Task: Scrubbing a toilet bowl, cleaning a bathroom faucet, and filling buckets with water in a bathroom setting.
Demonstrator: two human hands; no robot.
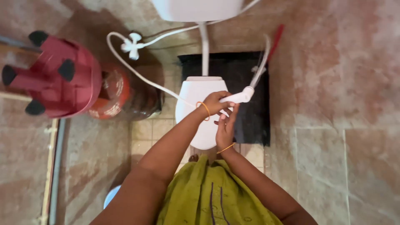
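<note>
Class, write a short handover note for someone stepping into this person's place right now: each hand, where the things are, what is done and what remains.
Left hand: closed around the handle of the white spray nozzle, held over the closed toilet lid.
Right hand: open, fingers up just below the nozzle; contact cannot be told.
White hose loops left to the wall tap; cistern above.
Red stool lies tipped at left.
Done: nozzle in hand.
Left: no water visible; whether the lid has been sprayed cannot be told.
</note>
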